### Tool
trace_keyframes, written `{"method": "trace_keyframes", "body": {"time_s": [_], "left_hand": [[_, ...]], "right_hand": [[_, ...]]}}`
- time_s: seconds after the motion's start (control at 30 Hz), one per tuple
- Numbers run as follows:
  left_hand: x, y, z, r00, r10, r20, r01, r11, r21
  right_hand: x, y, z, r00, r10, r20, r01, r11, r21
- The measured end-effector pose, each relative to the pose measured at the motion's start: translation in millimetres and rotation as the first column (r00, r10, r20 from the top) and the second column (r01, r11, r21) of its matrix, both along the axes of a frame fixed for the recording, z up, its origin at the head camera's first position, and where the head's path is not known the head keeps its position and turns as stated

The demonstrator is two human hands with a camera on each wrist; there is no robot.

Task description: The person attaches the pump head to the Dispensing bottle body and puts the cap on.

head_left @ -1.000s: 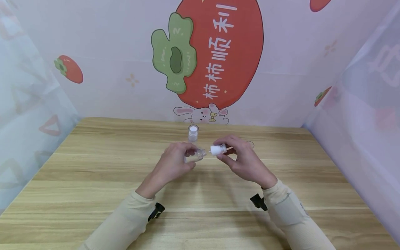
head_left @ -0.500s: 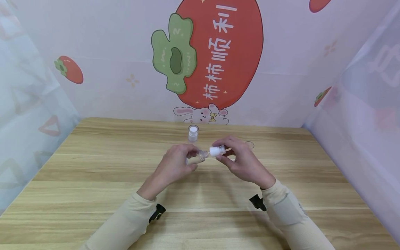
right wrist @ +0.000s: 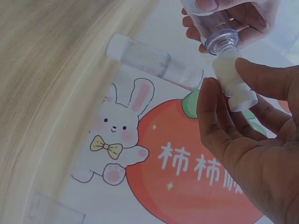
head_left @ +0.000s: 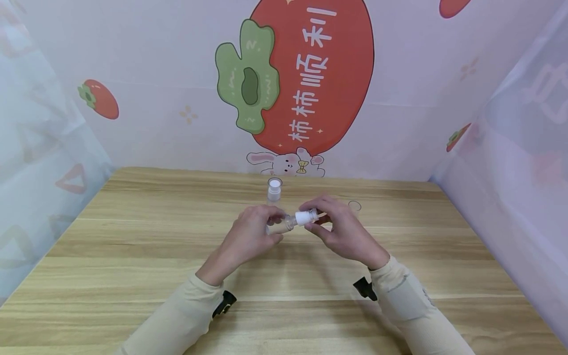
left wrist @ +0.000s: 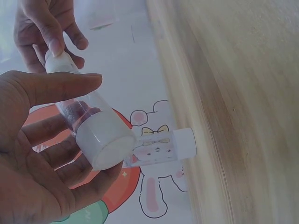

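Observation:
My left hand [head_left: 253, 230] grips a small clear bottle [head_left: 280, 227], tilted, its mouth toward the right. The bottle's white base [left wrist: 105, 142] shows between thumb and fingers in the left wrist view. Thumb and fingers of my right hand [head_left: 343, 230] pinch a white spray-pump head [head_left: 304, 218]. In the right wrist view the pump head [right wrist: 229, 72] is in line with the bottle's threaded neck [right wrist: 223, 43], its inner end right at the mouth. My right fingers partly cover the nozzle end.
A second clear bottle [head_left: 274, 190] with a white top stands behind my hands near the back wall. A clear cap [head_left: 354, 205] is on the wooden table [head_left: 146, 236], beyond my right hand. Printed sheets wall in the back and both sides.
The bottle and pump head have come together: my left hand moved slightly right with the bottle, my right hand slightly left with the pump head. The gap between them has closed.

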State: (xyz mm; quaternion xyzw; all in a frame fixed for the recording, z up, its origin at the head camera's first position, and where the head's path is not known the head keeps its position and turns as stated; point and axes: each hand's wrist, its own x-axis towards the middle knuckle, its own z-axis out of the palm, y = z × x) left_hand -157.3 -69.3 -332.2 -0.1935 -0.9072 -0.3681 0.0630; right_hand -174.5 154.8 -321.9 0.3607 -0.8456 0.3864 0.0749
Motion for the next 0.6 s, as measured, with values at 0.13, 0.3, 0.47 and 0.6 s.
{"method": "trace_keyframes", "body": {"time_s": [0.13, 0.3, 0.47, 0.6], "left_hand": [[0.8, 0.8, 0.3, 1.000, 0.003, 0.002, -0.003, 1.000, 0.006], [0.9, 1.3, 0.0, 1.000, 0.003, -0.007, -0.003, 1.000, -0.002], [1.0, 2.0, -0.3, 1.000, -0.001, -0.010, 0.001, 1.000, -0.008], [1.5, 2.1, 0.2, 1.000, -0.006, -0.010, 0.006, 1.000, -0.009]], "right_hand": [[0.8, -0.7, 0.0, 1.000, 0.005, 0.013, -0.005, 1.000, -0.001], [1.5, -1.1, -0.4, 1.000, 0.014, 0.020, -0.014, 1.000, -0.003], [2.5, -2.0, 0.0, 0.999, 0.021, 0.030, -0.021, 1.000, 0.006], [2.4, -2.0, -0.5, 0.999, 0.026, 0.033, -0.026, 1.000, 0.008]]}}
